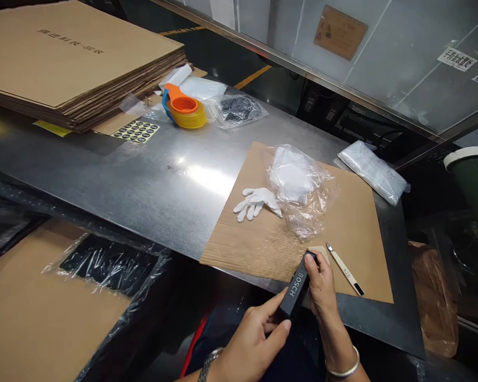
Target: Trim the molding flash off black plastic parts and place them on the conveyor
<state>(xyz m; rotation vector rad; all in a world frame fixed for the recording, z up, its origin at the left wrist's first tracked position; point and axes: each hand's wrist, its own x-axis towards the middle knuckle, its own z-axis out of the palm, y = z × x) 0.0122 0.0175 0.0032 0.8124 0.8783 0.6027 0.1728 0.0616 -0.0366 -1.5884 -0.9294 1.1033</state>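
Note:
A dark rectangular piece marked BOSCH (297, 286) is held slanting over the front edge of the table. My left hand (258, 334) grips its lower end between thumb and fingers. Around the upper end my right hand (322, 284) is closed, its thumb on top. Just right of that hand a pale pen-like tool marked A26 (344, 269) lies on a cardboard sheet (354, 228). Beyond the hands, a white glove (257, 202) rests beside a clear plastic bag with white contents (292, 178).
A stack of cardboard (83, 53) fills the back left. Near it are a tape dispenser (185, 109), a sticker sheet (136, 131) and a bag of dark items (239, 110). A wrapped white packet (373, 172) lies at the right edge. Plastic-wrapped dark material (107, 262) is at the lower left.

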